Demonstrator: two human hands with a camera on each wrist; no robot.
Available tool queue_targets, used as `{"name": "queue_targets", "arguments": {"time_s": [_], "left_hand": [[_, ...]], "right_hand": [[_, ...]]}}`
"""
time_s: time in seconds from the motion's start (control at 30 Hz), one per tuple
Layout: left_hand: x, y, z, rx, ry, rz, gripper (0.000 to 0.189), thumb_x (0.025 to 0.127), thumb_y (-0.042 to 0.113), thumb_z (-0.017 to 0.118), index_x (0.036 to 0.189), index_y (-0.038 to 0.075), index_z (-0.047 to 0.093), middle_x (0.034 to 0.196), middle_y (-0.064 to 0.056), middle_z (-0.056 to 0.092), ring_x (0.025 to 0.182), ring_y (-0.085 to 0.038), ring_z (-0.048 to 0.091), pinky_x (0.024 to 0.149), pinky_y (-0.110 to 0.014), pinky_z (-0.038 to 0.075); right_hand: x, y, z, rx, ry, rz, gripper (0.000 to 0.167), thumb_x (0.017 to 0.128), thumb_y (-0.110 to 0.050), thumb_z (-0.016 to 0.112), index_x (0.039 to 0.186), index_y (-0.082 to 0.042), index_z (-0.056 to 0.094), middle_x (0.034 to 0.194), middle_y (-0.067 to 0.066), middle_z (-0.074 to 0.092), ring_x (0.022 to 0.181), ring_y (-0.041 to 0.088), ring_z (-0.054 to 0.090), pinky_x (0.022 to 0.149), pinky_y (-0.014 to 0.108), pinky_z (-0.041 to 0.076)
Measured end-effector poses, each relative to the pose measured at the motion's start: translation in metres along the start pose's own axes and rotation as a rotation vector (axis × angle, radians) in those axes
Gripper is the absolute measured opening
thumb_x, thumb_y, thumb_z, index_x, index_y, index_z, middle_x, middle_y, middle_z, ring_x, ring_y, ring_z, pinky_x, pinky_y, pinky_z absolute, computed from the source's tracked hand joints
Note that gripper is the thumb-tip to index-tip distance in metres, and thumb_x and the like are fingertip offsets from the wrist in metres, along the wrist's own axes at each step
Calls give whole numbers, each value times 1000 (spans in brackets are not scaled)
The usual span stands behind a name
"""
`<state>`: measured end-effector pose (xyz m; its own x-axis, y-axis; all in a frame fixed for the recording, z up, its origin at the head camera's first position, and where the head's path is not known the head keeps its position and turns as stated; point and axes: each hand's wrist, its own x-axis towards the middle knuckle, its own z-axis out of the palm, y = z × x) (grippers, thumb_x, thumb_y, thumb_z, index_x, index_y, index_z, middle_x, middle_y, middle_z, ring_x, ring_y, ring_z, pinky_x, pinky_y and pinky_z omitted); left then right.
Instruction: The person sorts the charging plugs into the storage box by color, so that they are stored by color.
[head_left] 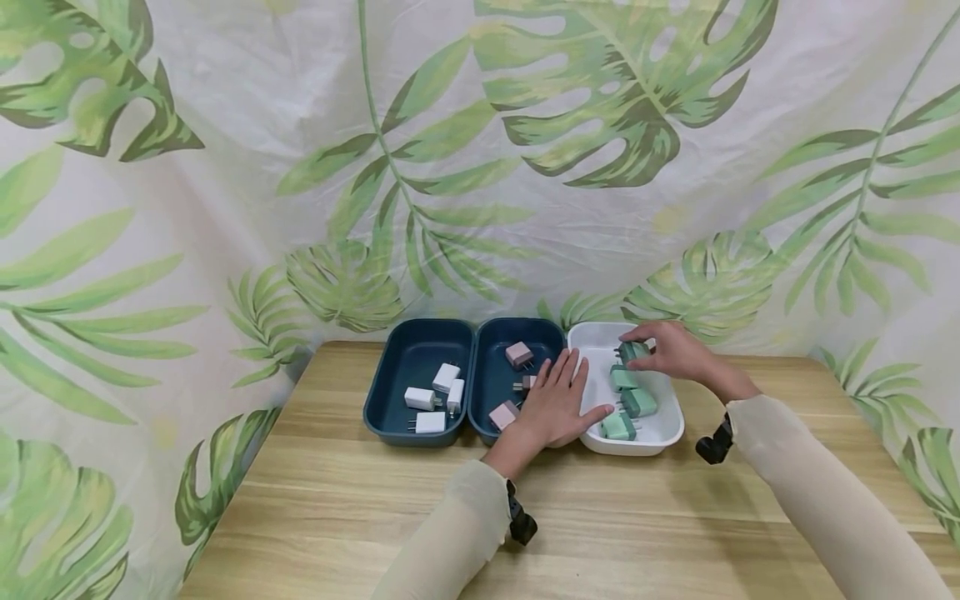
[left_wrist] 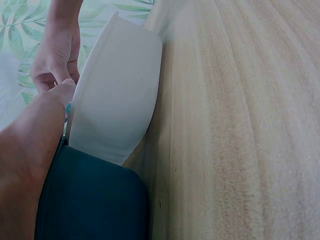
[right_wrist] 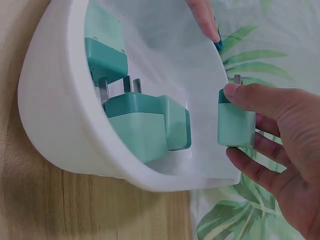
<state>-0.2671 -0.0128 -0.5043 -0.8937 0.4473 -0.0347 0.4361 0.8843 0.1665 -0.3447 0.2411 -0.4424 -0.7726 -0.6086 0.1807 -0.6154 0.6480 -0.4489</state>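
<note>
My right hand (head_left: 677, 357) pinches a green charger (right_wrist: 235, 125) between thumb and fingers, its metal prongs pointing away from the palm. It is over the right side of the white tray (head_left: 643, 447). Inside that tray lie several other green chargers (head_left: 638, 403), their prongs turned different ways. My left hand (head_left: 553, 407) lies with fingers straight and spread across the adjoining rims of the white tray and the middle dark blue tray (head_left: 495, 343). Pink chargers (head_left: 518, 355) lie in the middle tray, partly hidden by the left hand.
At the left, touching the middle tray, stands another dark blue tray (head_left: 408, 350) with several white chargers (head_left: 447, 377). The three trays form a row at the far edge of the wooden table (head_left: 337, 500). A leaf-patterned cloth (head_left: 450, 167) hangs behind them.
</note>
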Motion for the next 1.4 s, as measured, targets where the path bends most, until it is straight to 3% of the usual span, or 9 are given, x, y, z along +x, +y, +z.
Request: {"name": "queue_targets", "arguments": {"time_s": [0.63,0.93,1.4], "left_hand": [[-5,1,-4,8,40,20,95,103,79,23,172,13,15,180,-5,1,165,-21,-4,133,-46,5],[-4,1,-3,9,29,15,94,104,78,24,172,14,13,180,-7,2,165,-21,-6,133,-46,5],[-1,-1,-1,21,29,14,94,104,78,26,172,13,13,180,-8,4,165,-21,-4,133,-46,5]], "right_hand": [[23,17,13,5,-15,89,48,88,-15,88,128,6,73,127,22,74,119,41,69,98,58,56],[28,19,18,0,-14,90,46,88,-12,87,128,6,73,124,23,75,114,40,71,94,57,58],[21,21,17,34,41,72,38,87,-6,87,121,8,75,117,25,75,107,42,71,86,56,61]]}}
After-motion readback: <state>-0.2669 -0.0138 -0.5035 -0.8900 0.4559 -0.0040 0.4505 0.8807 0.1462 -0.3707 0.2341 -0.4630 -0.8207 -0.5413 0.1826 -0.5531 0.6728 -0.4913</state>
